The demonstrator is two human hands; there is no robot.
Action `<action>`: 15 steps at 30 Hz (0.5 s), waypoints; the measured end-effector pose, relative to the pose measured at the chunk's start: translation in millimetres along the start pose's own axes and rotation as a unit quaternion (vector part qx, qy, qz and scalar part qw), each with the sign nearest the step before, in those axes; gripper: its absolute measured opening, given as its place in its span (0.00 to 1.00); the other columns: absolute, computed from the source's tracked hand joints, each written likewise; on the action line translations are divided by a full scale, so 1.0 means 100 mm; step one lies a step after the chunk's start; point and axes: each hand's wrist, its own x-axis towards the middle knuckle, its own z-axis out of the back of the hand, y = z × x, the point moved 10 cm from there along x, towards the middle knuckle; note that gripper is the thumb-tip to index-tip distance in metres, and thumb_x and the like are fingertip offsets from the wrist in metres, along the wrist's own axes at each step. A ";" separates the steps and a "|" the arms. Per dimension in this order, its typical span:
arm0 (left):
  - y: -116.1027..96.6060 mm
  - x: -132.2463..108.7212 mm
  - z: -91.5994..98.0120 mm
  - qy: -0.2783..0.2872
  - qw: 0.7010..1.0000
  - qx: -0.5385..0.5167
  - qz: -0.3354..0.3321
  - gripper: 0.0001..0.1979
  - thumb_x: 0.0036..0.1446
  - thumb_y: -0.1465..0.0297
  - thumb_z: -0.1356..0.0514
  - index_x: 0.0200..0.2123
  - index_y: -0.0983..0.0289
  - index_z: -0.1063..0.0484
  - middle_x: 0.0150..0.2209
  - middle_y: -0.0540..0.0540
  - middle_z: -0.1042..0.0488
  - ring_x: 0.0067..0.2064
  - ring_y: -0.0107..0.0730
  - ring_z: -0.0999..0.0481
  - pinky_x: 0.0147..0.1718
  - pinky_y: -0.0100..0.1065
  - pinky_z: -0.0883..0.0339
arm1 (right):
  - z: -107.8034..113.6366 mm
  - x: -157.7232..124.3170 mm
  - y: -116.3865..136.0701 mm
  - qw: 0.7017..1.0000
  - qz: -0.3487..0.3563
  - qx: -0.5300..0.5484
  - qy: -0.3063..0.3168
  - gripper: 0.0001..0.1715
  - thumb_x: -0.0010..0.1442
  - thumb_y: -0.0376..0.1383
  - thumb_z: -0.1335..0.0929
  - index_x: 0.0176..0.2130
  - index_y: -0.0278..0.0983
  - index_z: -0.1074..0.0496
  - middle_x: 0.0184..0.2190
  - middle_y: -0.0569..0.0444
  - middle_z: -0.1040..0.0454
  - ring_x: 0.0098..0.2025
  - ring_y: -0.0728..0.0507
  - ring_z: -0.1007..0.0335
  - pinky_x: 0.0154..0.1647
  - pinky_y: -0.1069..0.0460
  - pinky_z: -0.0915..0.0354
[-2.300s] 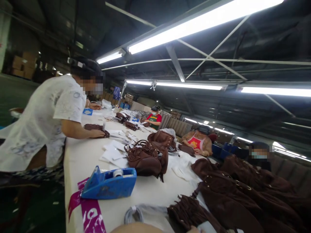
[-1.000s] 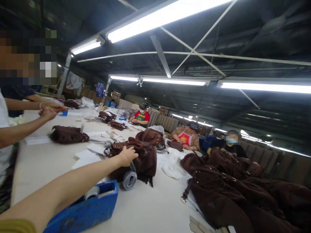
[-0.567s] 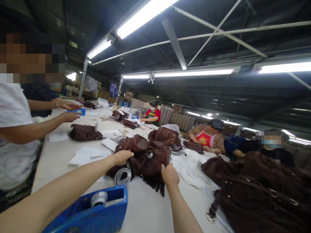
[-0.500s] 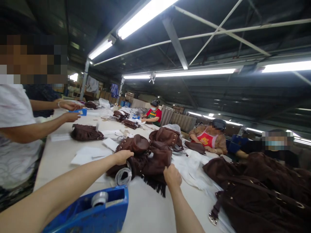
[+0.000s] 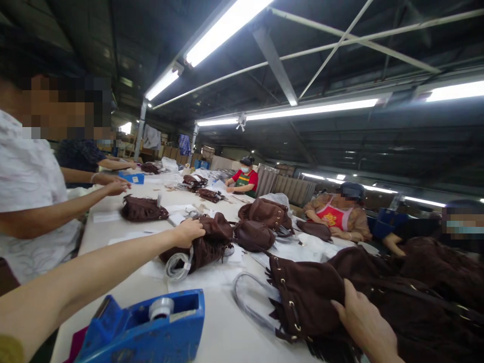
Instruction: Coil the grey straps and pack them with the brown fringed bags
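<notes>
Nearest to you, below and left of your left fingers, a blue tape dispenser (image 5: 147,327) stands on the white table (image 5: 227,327). Your right hand (image 5: 365,325) lies at the low right, its fingers bent against the side of the near fringed bag (image 5: 302,297). This part is dark, so I cannot tell if they really clamp the suede or only press on it. This bag lies on its side, directly under your fingertips and reaching left from them, with its fringe down toward the table edge. Left of these fingers, a loop of clear plastic (image 5: 245,302) rests on the table and touches the bag. Behind the fingers, to the right, a pile of brown bags (image 5: 416,282) is spread.

Farther, your left hand (image 5: 189,232) is stretched out, its fingers curled over the top of the second fringed bag (image 5: 207,244) and gripping it. The bag hangs below and right of these fingers, on white paper. Just under them a roll of plastic (image 5: 176,264) leans against the bag. To the right of the fingers, near but apart, sits a rounded brown bag (image 5: 254,235). Beyond the fingers and left, a flat brown bag (image 5: 143,209) lies on the table, and a co-worker's hand (image 5: 118,187) is near it. More people sit at the far side.
</notes>
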 end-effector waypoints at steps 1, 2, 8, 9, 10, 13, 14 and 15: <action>-0.04 0.03 0.05 0.001 1.000 0.001 0.005 0.19 0.39 0.77 0.36 0.38 0.63 0.30 0.45 0.61 0.28 0.52 0.51 0.33 0.53 0.44 0.41 | 0.01 -0.04 0.11 0.999 0.005 -0.032 0.009 0.28 0.60 0.39 0.36 0.57 0.31 0.37 0.46 0.35 0.26 0.39 0.33 0.24 0.38 0.42 0.34; -0.05 0.07 0.11 0.004 1.000 0.000 0.012 0.19 0.38 0.76 0.35 0.39 0.63 0.29 0.45 0.60 0.28 0.52 0.51 0.33 0.52 0.43 0.40 | 0.04 -0.07 0.23 0.998 0.009 -0.058 0.010 0.33 0.60 0.40 0.35 0.61 0.29 0.42 0.52 0.32 0.31 0.44 0.30 0.26 0.41 0.41 0.34; 0.00 0.30 0.46 0.048 0.996 -0.049 0.062 0.20 0.38 0.74 0.35 0.39 0.65 0.29 0.39 0.58 0.24 0.40 0.43 0.26 0.36 0.34 0.33 | 0.36 -0.22 0.90 0.994 0.058 0.085 0.047 0.17 0.61 0.33 0.39 0.48 0.31 0.29 0.54 0.34 0.32 0.56 0.31 0.35 0.55 0.41 0.40; -0.08 0.31 0.48 0.057 0.995 -0.059 0.054 0.19 0.38 0.74 0.36 0.38 0.66 0.29 0.38 0.57 0.24 0.39 0.42 0.26 0.34 0.33 0.33 | 0.32 -0.26 0.99 0.975 0.035 0.194 0.103 0.17 0.63 0.36 0.40 0.45 0.32 0.28 0.49 0.37 0.27 0.52 0.34 0.31 0.53 0.42 0.38; -0.20 0.30 0.47 0.065 0.995 -0.068 0.040 0.18 0.37 0.75 0.36 0.37 0.66 0.29 0.37 0.56 0.24 0.38 0.41 0.26 0.33 0.33 0.33 | 0.24 -0.32 1.10 0.936 -0.004 0.312 0.166 0.18 0.64 0.40 0.41 0.43 0.34 0.29 0.44 0.40 0.25 0.48 0.36 0.28 0.51 0.43 0.35; -0.71 0.16 0.39 0.072 0.993 -0.090 -0.028 0.15 0.39 0.75 0.37 0.36 0.65 0.29 0.37 0.55 0.25 0.39 0.41 0.27 0.35 0.32 0.33 | -0.06 -0.62 1.67 0.736 -0.146 0.574 0.329 0.23 0.63 0.49 0.40 0.45 0.33 0.32 0.40 0.42 0.24 0.41 0.41 0.25 0.42 0.48 0.30; -0.88 0.10 0.36 0.069 0.992 -0.096 -0.053 0.15 0.42 0.74 0.38 0.37 0.64 0.29 0.39 0.55 0.25 0.40 0.40 0.27 0.37 0.33 0.33 | -0.14 -0.71 1.90 0.687 -0.171 0.607 0.360 0.25 0.62 0.51 0.39 0.46 0.33 0.33 0.39 0.42 0.25 0.39 0.42 0.24 0.39 0.49 0.30; -1.02 0.03 0.32 0.066 0.990 -0.101 -0.075 0.14 0.44 0.74 0.39 0.39 0.64 0.30 0.41 0.55 0.26 0.42 0.40 0.28 0.39 0.33 0.34 | -0.20 -0.78 2.14 0.657 -0.177 0.625 0.383 0.27 0.62 0.52 0.39 0.48 0.33 0.35 0.38 0.43 0.25 0.37 0.43 0.25 0.37 0.50 0.30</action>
